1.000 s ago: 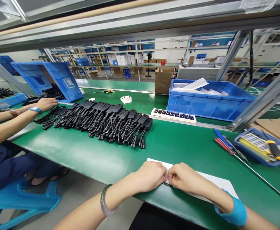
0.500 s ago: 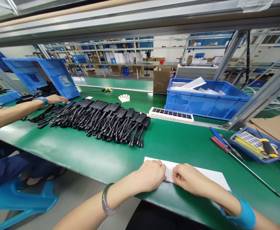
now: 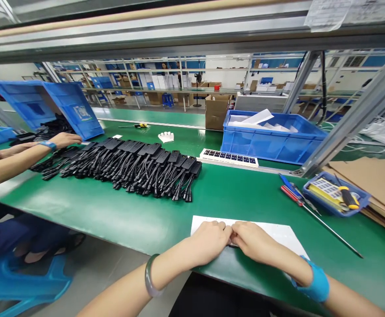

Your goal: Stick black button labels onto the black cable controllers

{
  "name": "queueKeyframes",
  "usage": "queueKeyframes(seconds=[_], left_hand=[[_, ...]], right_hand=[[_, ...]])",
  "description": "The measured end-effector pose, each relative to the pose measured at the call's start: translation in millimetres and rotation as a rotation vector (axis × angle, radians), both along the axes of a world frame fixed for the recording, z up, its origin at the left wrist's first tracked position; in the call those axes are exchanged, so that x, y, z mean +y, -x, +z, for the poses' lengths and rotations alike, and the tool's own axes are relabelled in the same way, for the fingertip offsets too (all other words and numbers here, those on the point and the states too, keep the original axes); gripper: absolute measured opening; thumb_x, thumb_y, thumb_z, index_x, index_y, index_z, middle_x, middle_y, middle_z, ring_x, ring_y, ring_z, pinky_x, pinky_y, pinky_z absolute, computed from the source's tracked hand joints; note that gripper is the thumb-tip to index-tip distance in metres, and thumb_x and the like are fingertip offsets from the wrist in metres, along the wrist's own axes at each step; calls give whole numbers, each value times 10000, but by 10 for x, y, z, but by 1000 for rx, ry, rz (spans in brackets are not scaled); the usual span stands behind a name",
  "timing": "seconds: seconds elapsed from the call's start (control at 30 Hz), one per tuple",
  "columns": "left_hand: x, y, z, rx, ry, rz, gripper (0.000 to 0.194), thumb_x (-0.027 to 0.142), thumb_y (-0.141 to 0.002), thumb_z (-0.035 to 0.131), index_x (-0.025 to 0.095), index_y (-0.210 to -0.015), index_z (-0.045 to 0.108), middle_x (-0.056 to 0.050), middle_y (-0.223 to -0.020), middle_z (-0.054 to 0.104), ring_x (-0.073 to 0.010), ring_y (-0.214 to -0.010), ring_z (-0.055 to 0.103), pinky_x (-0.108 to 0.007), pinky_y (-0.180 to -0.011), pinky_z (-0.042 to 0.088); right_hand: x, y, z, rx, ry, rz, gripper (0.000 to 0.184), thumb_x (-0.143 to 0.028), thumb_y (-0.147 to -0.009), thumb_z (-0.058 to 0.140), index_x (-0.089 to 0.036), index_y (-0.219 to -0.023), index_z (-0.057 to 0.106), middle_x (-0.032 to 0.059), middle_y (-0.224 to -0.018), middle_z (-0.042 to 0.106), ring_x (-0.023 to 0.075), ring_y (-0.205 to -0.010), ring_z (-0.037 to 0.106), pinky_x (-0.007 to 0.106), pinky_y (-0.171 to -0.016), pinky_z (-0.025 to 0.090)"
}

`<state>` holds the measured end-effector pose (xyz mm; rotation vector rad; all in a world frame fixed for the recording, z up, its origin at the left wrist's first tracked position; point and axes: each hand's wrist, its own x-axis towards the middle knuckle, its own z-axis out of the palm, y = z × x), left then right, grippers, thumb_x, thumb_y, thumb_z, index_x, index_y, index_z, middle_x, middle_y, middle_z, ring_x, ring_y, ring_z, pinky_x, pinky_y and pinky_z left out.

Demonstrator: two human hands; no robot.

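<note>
My left hand (image 3: 211, 241) is closed, its fingertips pressed together over a white sheet (image 3: 280, 233) near the front edge of the green table. My right hand (image 3: 253, 241), with a blue band round the wrist, is closed too and meets the left one fingertip to fingertip. Something small and dark shows just under the joined fingers, too hidden to name. The sheet lies flat beneath both hands and reaches out to the right. To the left of the sheet is a long row of black flat modules with cables (image 3: 146, 169).
A red-handled screwdriver (image 3: 326, 224) and blue-handled pliers (image 3: 293, 187) lie right of the sheet, beside a small blue tray (image 3: 339, 211). Behind stand a white labelled strip (image 3: 228, 157) and a large blue bin (image 3: 268, 143). A co-worker's hands (image 3: 63, 140) are at the far left.
My hands have come together, closing the gap between them. The view has shifted slightly to the right. The co-worker's second hand has come into view at the left.
</note>
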<state>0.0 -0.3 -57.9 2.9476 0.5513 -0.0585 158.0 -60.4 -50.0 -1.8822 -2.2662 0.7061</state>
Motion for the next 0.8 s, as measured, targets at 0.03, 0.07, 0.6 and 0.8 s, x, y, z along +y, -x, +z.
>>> queueKeyframes(seconds=[0.03,0.07,0.6,0.8], left_hand=[[2,-1,0,-1,2,-2,233,215,-934,340,128,-915,556,-97,-881,657,-243,-761,635,-328,-629,472],[9,-3,2,-2,8,-10,230,238,-936,348,141,-909,554,-84,-881,661,-234,-761,636,-319,-631,474],[146,-205,96,-19,120,-51,259,359,-909,425,191,-878,620,-54,-846,681,-219,-766,649,-279,-626,448],[216,-231,93,20,180,-15,210,386,-830,524,216,-778,636,-23,-761,690,-196,-690,643,-241,-529,381]], right_hand=[[-9,3,-3,-13,-14,-17,199,-136,-821,422,-150,-736,601,105,-786,657,209,-721,588,274,-618,352],[-20,-3,-3,-17,-21,-22,206,-139,-827,412,-149,-752,603,107,-798,655,208,-725,585,275,-622,351],[-34,-241,90,92,77,-40,204,-206,-853,446,-185,-754,623,-3,-679,643,131,-622,534,219,-553,322],[28,-357,129,115,175,-12,128,-148,-688,569,-177,-671,693,-33,-575,635,111,-544,530,195,-505,323]])
